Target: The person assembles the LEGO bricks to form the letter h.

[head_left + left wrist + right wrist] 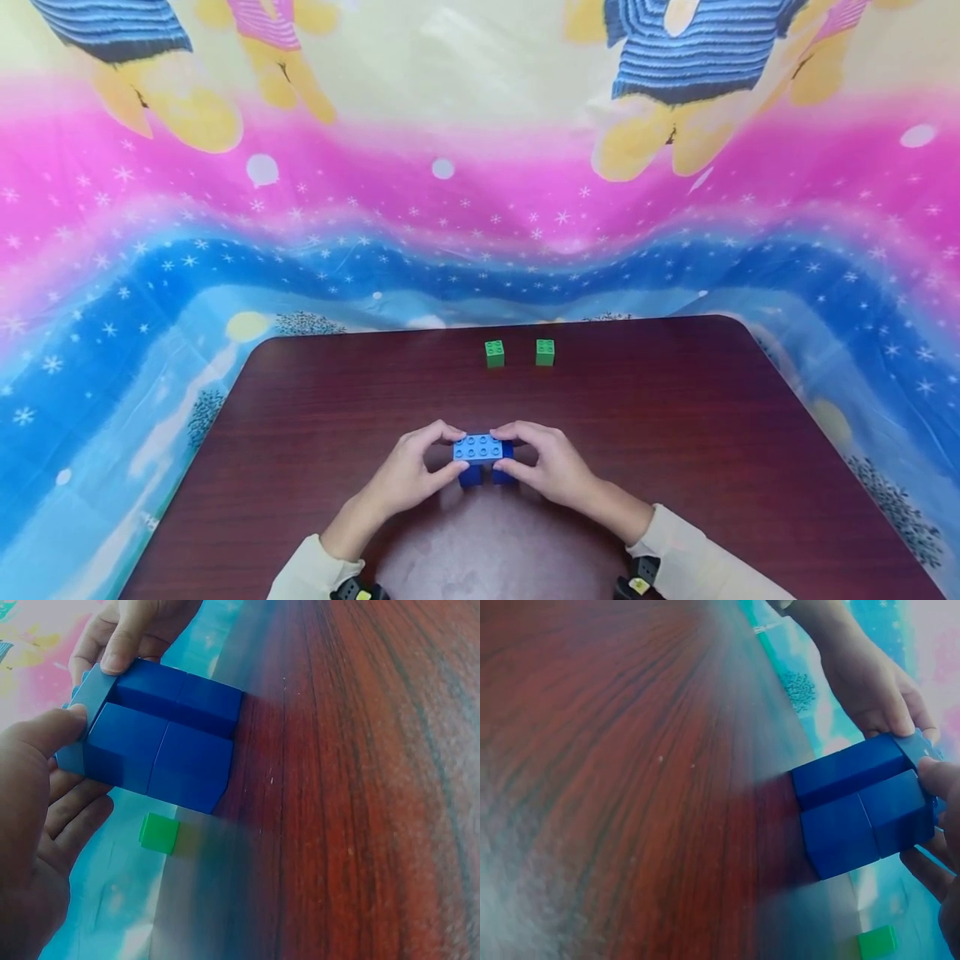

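Observation:
A light blue toy building brick (477, 448) with several studs lies across two side-by-side columns of dark blue bricks (470, 476). In the left wrist view each dark blue column (191, 761) is two bricks tall, with a narrow gap between the columns. My left hand (405, 473) pinches the left end of the light blue brick between thumb and fingers. At its right end, my right hand (561, 468) grips it the same way. The right wrist view shows the columns' lower ends (840, 836) at the wooden tabletop, and a thumb on the light blue brick (916, 748).
Two green bricks stand apart near the table's far edge, a left one (494, 353) and a right one (545, 352). The dark wooden table (337, 392) has rounded far corners. Behind it hangs a patterned cloth (465, 217).

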### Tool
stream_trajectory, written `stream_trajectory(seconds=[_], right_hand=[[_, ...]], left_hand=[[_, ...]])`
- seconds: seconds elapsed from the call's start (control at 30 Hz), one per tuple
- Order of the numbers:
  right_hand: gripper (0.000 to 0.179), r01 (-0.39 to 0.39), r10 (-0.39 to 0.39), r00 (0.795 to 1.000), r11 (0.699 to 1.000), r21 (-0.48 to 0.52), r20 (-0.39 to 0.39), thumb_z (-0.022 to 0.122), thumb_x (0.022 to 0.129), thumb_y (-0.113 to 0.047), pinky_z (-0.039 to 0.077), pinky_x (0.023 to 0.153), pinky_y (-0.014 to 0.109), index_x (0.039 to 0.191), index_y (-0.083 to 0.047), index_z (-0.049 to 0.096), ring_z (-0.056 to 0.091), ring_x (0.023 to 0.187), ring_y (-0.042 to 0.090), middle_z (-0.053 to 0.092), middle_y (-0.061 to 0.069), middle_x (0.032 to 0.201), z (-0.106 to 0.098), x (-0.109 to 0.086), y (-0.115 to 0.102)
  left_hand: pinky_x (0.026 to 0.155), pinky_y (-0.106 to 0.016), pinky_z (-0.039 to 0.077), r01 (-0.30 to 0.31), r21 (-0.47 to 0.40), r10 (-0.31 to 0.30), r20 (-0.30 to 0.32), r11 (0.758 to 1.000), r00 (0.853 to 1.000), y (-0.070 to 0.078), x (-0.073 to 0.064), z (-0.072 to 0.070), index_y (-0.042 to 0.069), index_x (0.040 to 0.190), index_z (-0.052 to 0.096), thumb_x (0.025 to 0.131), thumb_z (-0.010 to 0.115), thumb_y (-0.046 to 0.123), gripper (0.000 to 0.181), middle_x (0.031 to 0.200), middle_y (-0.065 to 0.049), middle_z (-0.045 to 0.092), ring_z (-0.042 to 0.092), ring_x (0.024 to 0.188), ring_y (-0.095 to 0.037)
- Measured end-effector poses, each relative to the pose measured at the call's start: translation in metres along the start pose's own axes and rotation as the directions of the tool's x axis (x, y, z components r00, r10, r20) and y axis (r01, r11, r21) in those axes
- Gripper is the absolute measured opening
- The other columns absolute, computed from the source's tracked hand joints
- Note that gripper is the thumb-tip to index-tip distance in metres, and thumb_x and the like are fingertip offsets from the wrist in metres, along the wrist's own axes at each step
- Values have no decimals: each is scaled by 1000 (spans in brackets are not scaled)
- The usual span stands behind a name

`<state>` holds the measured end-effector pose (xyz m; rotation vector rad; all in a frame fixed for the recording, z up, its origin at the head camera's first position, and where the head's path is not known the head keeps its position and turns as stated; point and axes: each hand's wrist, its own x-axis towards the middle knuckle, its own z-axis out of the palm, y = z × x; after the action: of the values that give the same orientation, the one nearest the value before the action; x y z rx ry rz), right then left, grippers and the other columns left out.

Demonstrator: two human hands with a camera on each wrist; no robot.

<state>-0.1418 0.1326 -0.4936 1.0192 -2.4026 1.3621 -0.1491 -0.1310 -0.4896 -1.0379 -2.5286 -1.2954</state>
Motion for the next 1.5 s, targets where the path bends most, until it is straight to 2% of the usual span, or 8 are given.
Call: stream_trajectory(seconds=[0.33, 0.63, 0.73, 0.83, 1.0, 1.2, 1.37, 1.5], right_hand=[[34, 63, -61, 998, 995, -72, 33, 84, 86, -18, 60, 85, 34, 115, -12, 67, 69, 100, 10, 70, -1, 112, -2, 5, 3], [29, 148, -140, 989, 970, -195, 53, 82, 88, -19, 59, 84, 29, 112, -12, 67, 68, 100, 9, 71, -2, 110, -1, 5, 5], [34, 95, -88, 995, 980, -176, 46, 82, 87, -18, 60, 81, 32, 116, -12, 65, 69, 98, 9, 71, -1, 111, 0, 5, 2], [39, -1, 8, 999, 991, -137, 44, 83, 87, -18, 61, 79, 35, 122, -12, 66, 70, 95, 8, 72, -1, 113, 1, 4, -2], [37, -116, 122, 991, 987, -112, 57, 83, 87, -19, 61, 80, 37, 122, -12, 70, 70, 93, 7, 74, -2, 110, 2, 3, -7], [42, -107, 118, 989, 986, -124, 86, 80, 90, -29, 60, 83, 33, 126, -11, 68, 71, 97, 9, 74, 1, 113, 0, 1, -3], [45, -91, 98, 992, 993, -77, 85, 77, 91, -31, 60, 83, 32, 129, -11, 67, 71, 99, 11, 74, 2, 115, 0, -1, 1], [44, -104, 106, 992, 994, -45, 62, 77, 91, -31, 60, 82, 34, 129, -11, 67, 71, 99, 10, 74, 1, 115, 2, -2, 1]], left_hand=[[94, -39, 57, 5, -17, -5, 6, 1000, 1000, 0, 1, 0, 18, 113, 64, 91, 80, 23, 28, 117, 2, 72, 69, 107, -13], [95, -39, 56, -10, -2, 10, -16, 1000, 1000, 2, 1, 0, 16, 111, 66, 88, 82, 18, 28, 115, 3, 73, 69, 108, -13], [94, -39, 56, -19, 3, 20, -20, 1000, 1000, 3, 2, -1, 15, 111, 66, 88, 82, 17, 27, 114, 2, 73, 69, 108, -14], [93, -39, 56, -20, 7, 20, -23, 1000, 1000, 3, 2, -1, 15, 110, 66, 88, 82, 17, 27, 114, 2, 73, 69, 108, -14], [94, -39, 56, -22, 14, 22, -23, 1000, 999, 3, 2, -1, 15, 111, 66, 88, 82, 18, 28, 114, 1, 73, 69, 108, -14], [92, -39, 57, -46, 41, 47, -14, 998, 999, 0, 0, 1, 16, 117, 67, 91, 80, 23, 30, 114, 6, 71, 68, 107, -11], [89, -39, 58, -88, 50, 88, 9, 995, 996, -1, 0, 0, 20, 130, 66, 95, 75, 25, 36, 119, 8, 69, 66, 106, -8], [88, -36, 58, -100, 54, 99, 31, 993, 995, 1, 1, -1, 24, 132, 66, 96, 74, 26, 37, 118, 9, 68, 65, 103, -7]])
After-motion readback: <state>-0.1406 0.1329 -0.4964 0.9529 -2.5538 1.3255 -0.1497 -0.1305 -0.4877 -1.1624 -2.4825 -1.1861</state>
